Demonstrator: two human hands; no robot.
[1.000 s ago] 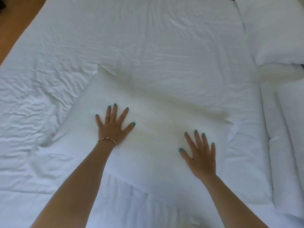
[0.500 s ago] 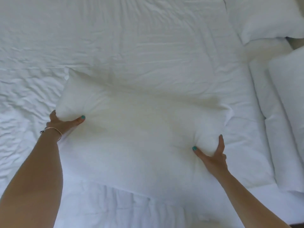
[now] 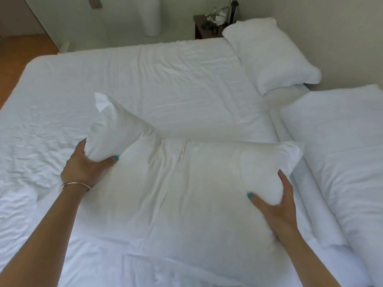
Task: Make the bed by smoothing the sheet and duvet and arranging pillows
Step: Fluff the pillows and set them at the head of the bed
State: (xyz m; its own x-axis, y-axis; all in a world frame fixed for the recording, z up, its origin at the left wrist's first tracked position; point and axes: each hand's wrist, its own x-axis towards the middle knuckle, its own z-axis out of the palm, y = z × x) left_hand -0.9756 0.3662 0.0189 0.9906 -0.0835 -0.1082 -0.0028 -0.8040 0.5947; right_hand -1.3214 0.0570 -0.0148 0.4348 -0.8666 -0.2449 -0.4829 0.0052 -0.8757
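A white pillow (image 3: 186,179) is lifted off the white duvet (image 3: 155,83), sagging in its middle. My left hand (image 3: 87,168) grips its left end, thumb on top, a thin bracelet on the wrist. My right hand (image 3: 275,204) clutches the right end from below. A second white pillow (image 3: 269,56) lies at the far right of the bed by the wall. Another white pillow (image 3: 348,137) lies at the right edge. The duvet is wrinkled on the left side (image 3: 31,146).
A dark bedside table (image 3: 205,25) with small items stands behind the far pillow. A white cylinder (image 3: 152,15) stands against the back wall. Wooden floor (image 3: 18,56) shows at the far left beyond the bed's corner.
My hands went from pressing flat on the pillow to gripping its two ends, and they have raised it off the duvet. The view has tilted up, showing the wall and bedside table.
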